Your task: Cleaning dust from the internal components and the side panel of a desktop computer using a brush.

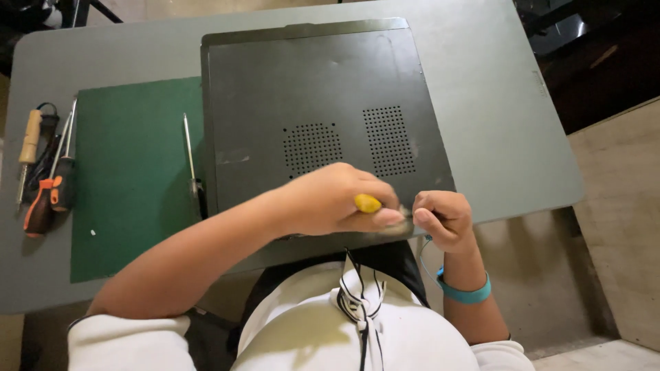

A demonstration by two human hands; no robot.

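The person's left hand (337,199) is closed around a yellow-handled tool (367,203); only the yellow end shows between thumb and fingers, and its tip is hidden. The right hand (443,218) is curled into a loose fist just beside the left, at its 3 o'clock, fingertips pinched together; what they pinch, if anything, cannot be told. Both hands sit at the near edge of a flat dark grey metal computer case (323,103), at its 5 o'clock corner. The case lies panel-up with two patches of round vent holes, at the centre of a grey rectangular table (495,117). A teal wristband (466,294) circles the right wrist.

At 9 o'clock from the case, partly under its left edge, lies a dark green cutting mat (130,178). A long slim metal screwdriver (190,161) rests on the mat, just beside the case wall. Well apart, at the table's 9 o'clock edge, lie an orange-and-black-handled screwdriver (48,196) and a wooden-handled tool (29,141), near each other, beside black cable.
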